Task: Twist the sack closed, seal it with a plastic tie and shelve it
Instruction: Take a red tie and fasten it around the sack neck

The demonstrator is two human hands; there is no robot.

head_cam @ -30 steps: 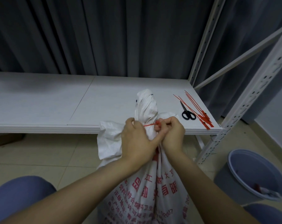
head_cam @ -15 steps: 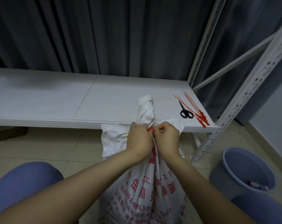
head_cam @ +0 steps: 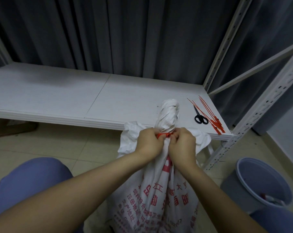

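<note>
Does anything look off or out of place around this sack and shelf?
Nothing stands out. The left hand and right hand pinch the red tie at the twisted neck of the sack; the scissors and spare ties lie neatly on the shelf.

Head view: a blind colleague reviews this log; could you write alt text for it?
The left hand and right hand pinch a red plastic tie round the twisted neck of a white sack, in front of a white shelf holding scissors and spare red ties.

Woven plastic sack (head_cam: pixel 161 195), matt shelf board (head_cam: pixel 61 96), perforated metal posts (head_cam: pixel 266 105)
</note>
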